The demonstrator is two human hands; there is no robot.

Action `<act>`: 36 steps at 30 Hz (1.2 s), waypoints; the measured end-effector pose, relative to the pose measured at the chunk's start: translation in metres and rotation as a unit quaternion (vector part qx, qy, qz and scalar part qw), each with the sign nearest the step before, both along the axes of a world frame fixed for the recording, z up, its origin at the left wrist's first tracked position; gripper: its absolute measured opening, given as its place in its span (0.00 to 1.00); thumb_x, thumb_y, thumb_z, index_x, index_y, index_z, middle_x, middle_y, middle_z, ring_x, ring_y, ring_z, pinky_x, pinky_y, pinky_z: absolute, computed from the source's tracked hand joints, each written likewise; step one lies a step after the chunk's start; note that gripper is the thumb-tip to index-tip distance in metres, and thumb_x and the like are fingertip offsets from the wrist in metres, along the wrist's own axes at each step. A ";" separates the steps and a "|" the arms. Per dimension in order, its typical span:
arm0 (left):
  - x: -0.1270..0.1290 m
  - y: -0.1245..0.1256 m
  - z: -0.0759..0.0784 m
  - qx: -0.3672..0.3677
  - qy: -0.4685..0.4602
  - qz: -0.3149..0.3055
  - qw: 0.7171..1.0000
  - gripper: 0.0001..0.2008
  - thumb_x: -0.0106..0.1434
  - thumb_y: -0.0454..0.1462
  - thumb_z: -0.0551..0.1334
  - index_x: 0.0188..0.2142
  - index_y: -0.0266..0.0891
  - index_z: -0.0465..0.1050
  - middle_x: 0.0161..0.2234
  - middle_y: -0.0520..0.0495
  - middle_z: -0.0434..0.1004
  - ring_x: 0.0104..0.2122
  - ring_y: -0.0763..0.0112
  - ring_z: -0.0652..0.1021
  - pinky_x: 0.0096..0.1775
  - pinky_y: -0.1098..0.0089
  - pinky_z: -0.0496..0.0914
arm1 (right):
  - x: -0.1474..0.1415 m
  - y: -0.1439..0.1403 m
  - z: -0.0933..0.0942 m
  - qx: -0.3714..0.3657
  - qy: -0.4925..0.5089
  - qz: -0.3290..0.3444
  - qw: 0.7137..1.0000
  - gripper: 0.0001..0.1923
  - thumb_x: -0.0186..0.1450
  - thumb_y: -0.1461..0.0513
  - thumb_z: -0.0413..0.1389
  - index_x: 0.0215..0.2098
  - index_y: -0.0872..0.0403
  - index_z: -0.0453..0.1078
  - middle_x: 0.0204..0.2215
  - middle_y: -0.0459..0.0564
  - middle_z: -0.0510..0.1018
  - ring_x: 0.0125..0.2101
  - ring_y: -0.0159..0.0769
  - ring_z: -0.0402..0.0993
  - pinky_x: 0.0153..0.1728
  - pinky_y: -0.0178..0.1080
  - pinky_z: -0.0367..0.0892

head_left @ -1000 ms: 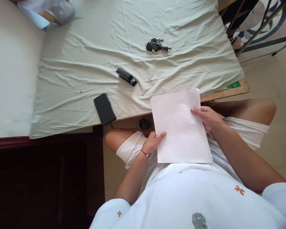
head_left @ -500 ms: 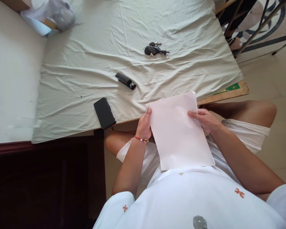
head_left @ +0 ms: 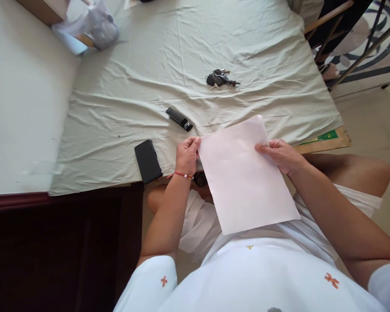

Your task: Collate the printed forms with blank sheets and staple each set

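Blank white sheets of paper are held between my two hands, above my lap and partly over the table edge. With thumb and fingers, my left hand pinches the upper left corner. My right hand grips the right edge near the top, thumb on the face and fingers behind. How many sheets there are I cannot tell. A black stapler lies on the cloth just beyond my left hand. Left of that hand, a black phone rests by the table's near edge.
A wrinkled pale cloth covers the table. A bunch of keys lies farther back. At the upper left is a clear plastic bag by the wall. Another person's foot shows at the upper right, beside metal legs.
My left hand has moved up and left to the paper's corner, its fingers now pinching there. The paper has tilted slightly. The whole view has shifted a little.
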State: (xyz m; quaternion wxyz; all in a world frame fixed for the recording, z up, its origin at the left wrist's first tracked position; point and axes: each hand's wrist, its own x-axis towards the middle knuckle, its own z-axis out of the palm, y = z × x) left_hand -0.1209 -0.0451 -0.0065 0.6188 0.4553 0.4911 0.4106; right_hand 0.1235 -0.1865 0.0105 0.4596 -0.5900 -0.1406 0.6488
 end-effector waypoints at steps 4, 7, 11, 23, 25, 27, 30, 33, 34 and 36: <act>-0.004 0.028 0.000 0.028 0.091 0.002 0.996 0.12 0.54 0.41 0.71 0.25 0.38 0.73 0.18 0.58 0.65 0.14 0.83 0.57 0.17 0.75 0.50 | 0.011 0.029 0.007 -0.016 -0.030 0.020 0.999 0.06 0.59 0.60 0.66 0.28 0.56 0.78 0.26 0.51 0.82 0.23 0.38 0.78 0.24 0.37 0.76; -0.006 0.042 -0.001 0.033 0.118 -0.008 0.992 0.07 0.56 0.37 0.68 0.25 0.37 0.74 0.19 0.56 0.68 0.15 0.81 0.60 0.19 0.75 0.52 | 0.016 0.045 0.007 -0.029 -0.047 0.035 0.998 0.05 0.60 0.62 0.65 0.29 0.56 0.77 0.26 0.51 0.82 0.23 0.38 0.78 0.24 0.37 0.76; -0.010 0.055 -0.004 0.138 0.258 0.025 0.956 0.04 0.60 0.36 0.65 0.33 0.39 0.73 0.25 0.53 0.75 0.24 0.73 0.74 0.31 0.72 0.66 | 0.018 0.058 0.005 -0.045 -0.066 0.052 0.995 0.05 0.62 0.62 0.62 0.29 0.56 0.76 0.26 0.50 0.82 0.23 0.37 0.78 0.24 0.37 0.76; 0.014 0.116 0.024 0.158 0.567 -0.006 0.808 0.33 0.60 0.46 0.66 0.61 0.35 0.65 0.46 0.25 0.78 0.51 0.31 0.78 0.51 0.42 0.67 | 0.017 0.060 0.009 -0.069 -0.078 0.078 0.991 0.07 0.65 0.62 0.60 0.30 0.56 0.75 0.26 0.50 0.82 0.22 0.36 0.78 0.22 0.36 0.74; 0.019 0.118 0.028 0.166 0.557 -0.017 0.814 0.30 0.57 0.43 0.67 0.58 0.38 0.67 0.44 0.29 0.79 0.50 0.34 0.78 0.51 0.44 0.68 | 0.017 0.059 0.010 -0.070 -0.069 0.078 0.992 0.06 0.64 0.61 0.61 0.30 0.56 0.76 0.27 0.50 0.83 0.23 0.37 0.78 0.23 0.35 0.75; 0.024 0.114 0.029 0.173 0.537 -0.030 0.825 0.27 0.57 0.42 0.67 0.56 0.41 0.69 0.42 0.34 0.79 0.49 0.38 0.79 0.50 0.47 0.69 | 0.017 0.059 0.010 -0.072 -0.059 0.078 0.993 0.05 0.62 0.61 0.63 0.31 0.56 0.76 0.27 0.51 0.83 0.23 0.36 0.79 0.24 0.35 0.75; 0.031 0.101 0.027 0.186 0.522 -0.058 0.830 0.28 0.57 0.44 0.67 0.56 0.43 0.68 0.39 0.39 0.79 0.47 0.44 0.80 0.50 0.51 0.70 | 0.015 0.061 0.011 -0.072 -0.042 0.084 0.993 0.06 0.61 0.61 0.64 0.31 0.57 0.77 0.27 0.52 0.83 0.23 0.36 0.79 0.25 0.34 0.74; 0.036 0.090 0.024 0.196 0.515 -0.085 0.830 0.29 0.58 0.47 0.67 0.57 0.43 0.67 0.39 0.42 0.79 0.45 0.48 0.81 0.50 0.53 0.71 | 0.013 0.065 0.013 -0.076 -0.045 0.097 0.991 0.05 0.62 0.61 0.64 0.31 0.56 0.77 0.27 0.51 0.83 0.23 0.36 0.79 0.25 0.33 0.74; 0.037 0.088 0.024 0.197 0.512 -0.093 0.831 0.29 0.59 0.48 0.66 0.58 0.42 0.67 0.39 0.42 0.79 0.45 0.48 0.81 0.49 0.53 0.72 | 0.013 0.066 0.014 -0.078 -0.051 0.101 0.991 0.05 0.62 0.62 0.63 0.31 0.56 0.77 0.27 0.51 0.83 0.23 0.36 0.79 0.25 0.33 0.74; 0.036 0.086 0.024 0.199 0.506 -0.106 0.832 0.29 0.59 0.48 0.66 0.58 0.42 0.67 0.39 0.43 0.79 0.44 0.50 0.81 0.49 0.54 0.72 | 0.013 0.068 0.016 -0.078 -0.061 0.106 0.989 0.05 0.63 0.62 0.63 0.30 0.56 0.77 0.26 0.51 0.83 0.23 0.36 0.78 0.24 0.33 0.74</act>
